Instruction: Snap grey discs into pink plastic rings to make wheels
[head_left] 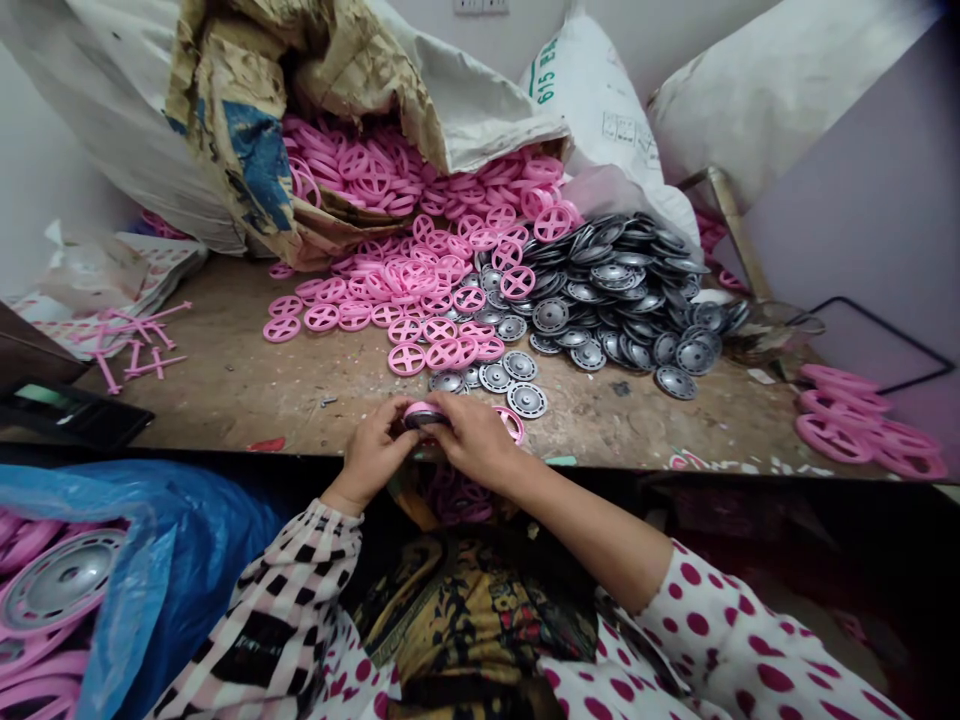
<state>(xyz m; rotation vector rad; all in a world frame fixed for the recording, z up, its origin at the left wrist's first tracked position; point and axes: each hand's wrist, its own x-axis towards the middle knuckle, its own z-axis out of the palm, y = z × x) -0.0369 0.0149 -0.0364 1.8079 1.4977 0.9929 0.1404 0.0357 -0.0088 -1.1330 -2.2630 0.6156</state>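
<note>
My left hand point(375, 452) and my right hand point(474, 436) meet at the near edge of the wooden table point(240, 385), both closed around one pink wheel with a grey disc point(424, 413) pressed together between the fingers. Just beyond lie a few loose grey discs point(517, 385). Behind them spreads a heap of pink spoked wheels point(420, 285), spilling from a torn sack point(300, 130). To its right sits a pile of grey metallic discs point(630, 295).
Pink plastic sprues point(135, 345) lie at the table's left. Larger pink wheels point(862, 425) sit at the right edge. A blue plastic bag point(172, 540) with assembled wheels point(52, 590) is at lower left. White sacks point(600, 90) lean on the back wall.
</note>
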